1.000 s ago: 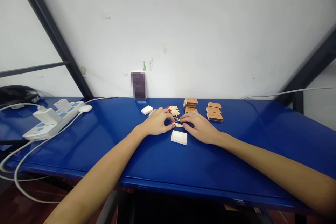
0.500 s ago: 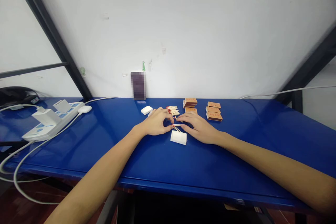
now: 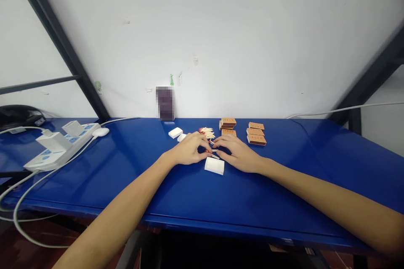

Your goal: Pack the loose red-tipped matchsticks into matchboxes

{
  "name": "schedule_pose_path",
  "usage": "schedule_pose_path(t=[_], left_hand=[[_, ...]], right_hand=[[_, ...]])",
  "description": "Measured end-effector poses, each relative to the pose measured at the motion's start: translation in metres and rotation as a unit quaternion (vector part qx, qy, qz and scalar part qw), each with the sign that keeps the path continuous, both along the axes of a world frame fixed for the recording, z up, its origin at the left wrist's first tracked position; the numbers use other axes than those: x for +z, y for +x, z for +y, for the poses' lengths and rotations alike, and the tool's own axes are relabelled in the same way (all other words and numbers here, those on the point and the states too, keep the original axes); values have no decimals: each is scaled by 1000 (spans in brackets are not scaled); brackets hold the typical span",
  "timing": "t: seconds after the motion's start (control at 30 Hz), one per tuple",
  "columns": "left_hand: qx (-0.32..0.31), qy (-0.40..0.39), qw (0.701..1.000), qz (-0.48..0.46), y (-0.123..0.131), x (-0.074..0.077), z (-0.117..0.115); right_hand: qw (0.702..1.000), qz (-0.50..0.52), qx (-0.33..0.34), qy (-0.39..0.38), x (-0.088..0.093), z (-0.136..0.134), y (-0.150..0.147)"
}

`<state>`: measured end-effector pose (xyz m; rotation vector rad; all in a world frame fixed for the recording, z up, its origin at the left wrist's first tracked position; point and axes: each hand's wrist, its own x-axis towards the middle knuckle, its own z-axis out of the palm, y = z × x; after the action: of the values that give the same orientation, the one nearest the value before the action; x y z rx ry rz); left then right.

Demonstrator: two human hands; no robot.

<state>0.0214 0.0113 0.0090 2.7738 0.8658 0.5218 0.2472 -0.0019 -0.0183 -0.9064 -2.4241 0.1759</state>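
Note:
On the blue table, my left hand [image 3: 190, 149] is curled, thumb and fingertips closed around the red-headed end of a few loose matches [image 3: 215, 156]. Facing it, my right hand [image 3: 239, 154] has its thumb and fingers bent at the other end of a match, pinching it from the right. Fingers partly cover the matches, so their number is unclear. Just in front of both hands lies a white matchbox tray [image 3: 214, 166]. A heap of matches [image 3: 206, 133] with red heads rests right behind my fingers.
Orange matchboxes stand in a pile [image 3: 227, 124] and a separate row [image 3: 256, 133] at right. White trays [image 3: 175, 133] lie behind my left hand. A pixelated dark panel [image 3: 165, 103] leans on the wall. A power strip [image 3: 59, 147] with cables occupies the left.
The fingertips of my left hand have moved slightly right and closed in over the match heads. One match near my thumbs lies at a flatter angle. The camera view has shifted slightly.

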Motion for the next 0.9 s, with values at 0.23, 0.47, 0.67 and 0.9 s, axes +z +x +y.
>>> schedule_pose_path(t=[0.23, 0.47, 0.67, 0.9], left_hand=[[27, 0, 1000, -8, 2, 5, -5], [39, 0, 999, -23, 2, 2, -3], [32, 31, 998, -46, -3, 1, 3], [75, 100, 992, 31, -13, -2, 15]], right_hand=[[1000, 8, 6, -13, 4, -3, 0], [1000, 2, 10, -3, 5, -4, 0], [1000, -15, -4, -4, -1, 0, 2], [1000, -17, -17, -6, -2, -2, 2]])
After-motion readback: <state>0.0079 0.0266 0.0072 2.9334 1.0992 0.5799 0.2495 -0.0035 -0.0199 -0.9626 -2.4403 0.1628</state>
